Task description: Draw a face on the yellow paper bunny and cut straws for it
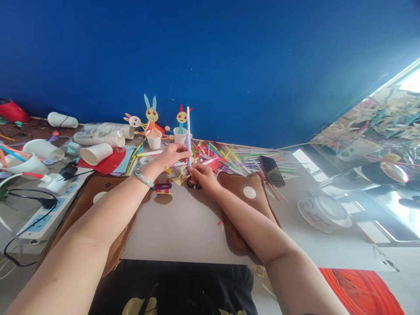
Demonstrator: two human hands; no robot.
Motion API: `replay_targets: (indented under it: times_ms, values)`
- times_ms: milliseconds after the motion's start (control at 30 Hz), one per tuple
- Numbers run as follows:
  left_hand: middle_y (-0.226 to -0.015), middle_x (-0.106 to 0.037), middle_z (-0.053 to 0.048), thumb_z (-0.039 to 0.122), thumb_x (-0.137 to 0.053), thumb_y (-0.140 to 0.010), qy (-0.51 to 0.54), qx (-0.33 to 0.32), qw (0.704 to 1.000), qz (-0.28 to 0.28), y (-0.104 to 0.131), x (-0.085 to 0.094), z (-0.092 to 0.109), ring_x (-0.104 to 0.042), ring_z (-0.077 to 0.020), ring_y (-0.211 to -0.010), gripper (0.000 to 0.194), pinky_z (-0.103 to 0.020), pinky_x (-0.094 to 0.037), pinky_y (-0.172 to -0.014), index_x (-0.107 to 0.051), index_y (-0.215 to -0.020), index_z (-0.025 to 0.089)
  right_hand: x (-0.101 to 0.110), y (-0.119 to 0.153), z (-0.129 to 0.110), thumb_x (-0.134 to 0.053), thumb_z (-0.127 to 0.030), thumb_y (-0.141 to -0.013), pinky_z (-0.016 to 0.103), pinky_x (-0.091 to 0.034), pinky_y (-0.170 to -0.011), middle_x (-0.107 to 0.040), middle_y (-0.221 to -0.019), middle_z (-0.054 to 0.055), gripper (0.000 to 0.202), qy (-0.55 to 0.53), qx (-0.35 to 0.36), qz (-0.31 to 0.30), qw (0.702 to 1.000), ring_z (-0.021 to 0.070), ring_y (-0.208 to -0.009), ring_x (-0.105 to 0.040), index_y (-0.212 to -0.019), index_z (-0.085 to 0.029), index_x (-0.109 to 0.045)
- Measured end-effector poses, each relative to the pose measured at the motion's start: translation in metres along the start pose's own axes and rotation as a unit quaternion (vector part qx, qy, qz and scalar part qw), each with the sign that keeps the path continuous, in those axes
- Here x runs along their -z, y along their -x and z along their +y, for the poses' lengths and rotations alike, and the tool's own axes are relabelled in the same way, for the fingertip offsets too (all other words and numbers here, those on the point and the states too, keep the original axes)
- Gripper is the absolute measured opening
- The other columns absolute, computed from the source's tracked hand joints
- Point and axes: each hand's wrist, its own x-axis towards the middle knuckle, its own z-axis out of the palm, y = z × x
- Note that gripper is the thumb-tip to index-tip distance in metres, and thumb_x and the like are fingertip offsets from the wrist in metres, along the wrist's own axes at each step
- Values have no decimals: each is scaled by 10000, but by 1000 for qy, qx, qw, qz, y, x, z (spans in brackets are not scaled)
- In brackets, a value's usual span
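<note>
Upright between both hands are drinking straws point(188, 131), whitish at the top and purple lower down; I cannot tell how many there are. My left hand point(177, 154), with a pale bangle on its wrist, pinches them partway up. Lower down, the fingers of my right hand point(203, 176) close round the bottom end. Black-handled scissors point(194, 183) lie under the right hand, partly hidden. Just below the left wrist, a dark cutter-like tool point(162, 186) rests by a small red-and-yellow paper piece point(162, 191).
Paper-cup rabbit figures point(153, 139) stand along the blue wall point(210, 65). Loose coloured straws point(236, 157) spread behind my hands. Brown cushions lie under my forearms, one at right point(244, 210). A phone point(271, 169), a bowl point(328, 212) and a power strip point(54, 212) flank the workspace.
</note>
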Motion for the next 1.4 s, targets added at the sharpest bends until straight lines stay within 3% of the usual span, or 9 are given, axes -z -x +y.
replay_targets:
  times_ms: [533,733,1000,1233,1400]
  values:
    - [-620,-592,11,461,-779,-661,19,-5,1000,-2,3,-1,5,-523,-95,-595,327,-259,-432,-623,-675,-658,150,1,0,0,-676,-501,-768,191,-315,-418,-541,-457,-53,340,-2,-6,-33,999,75,-407,-462,-760,-167,-610]
    - [-661,-601,14,435,-803,-637,42,14,999,14,4,0,9,-509,-74,-577,311,-234,-404,-579,-685,-702,154,1,0,0,-657,-486,-788,194,-312,-415,-541,-450,-47,332,7,-2,-51,999,72,-399,-460,-740,-159,-628]
    - [-650,-608,13,439,-793,-666,42,32,999,-6,3,0,4,-519,-71,-544,320,-232,-418,-554,-696,-773,154,-3,4,-5,-647,-510,-793,197,-354,-424,-554,-465,-40,348,14,-13,-59,998,83,-414,-485,-766,-163,-647]
    - [-646,-630,13,447,-788,-671,41,56,997,-21,4,-2,4,-557,-86,-561,318,-252,-464,-594,-683,-772,164,-4,3,-4,-637,-558,-783,197,-334,-390,-671,-648,1,408,12,-12,-44,999,54,-386,-450,-850,-159,-685]
    - [-643,-635,12,434,-794,-662,34,63,997,-17,4,-2,3,-555,-84,-550,311,-247,-455,-586,-687,-769,163,-3,3,-4,-650,-513,-789,192,-286,-384,-581,-500,-37,374,15,-15,-41,999,47,-363,-394,-834,-144,-690]
